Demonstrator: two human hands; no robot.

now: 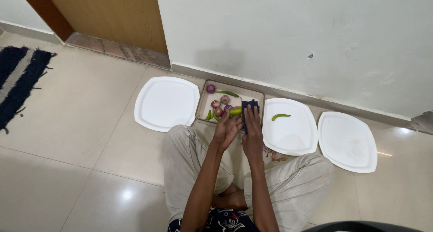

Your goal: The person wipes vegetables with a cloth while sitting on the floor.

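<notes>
The fingers of the left hand (227, 129) curl loosely around the near end of a green cucumber (235, 111); whether they clamp it I cannot tell. The right hand (252, 132) presses its fingers together over a dark blue peeler (249, 106), laid against the cucumber above the beige tray (252, 95) of red onions (220, 106) and chillies. A green chilli (280, 117) lies alone on the white plate (288, 137) just right, on the floor.

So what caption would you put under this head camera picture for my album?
Seated on the floor, left hand and right hand hold a green vegetable and dark tool over a tray.
</notes>
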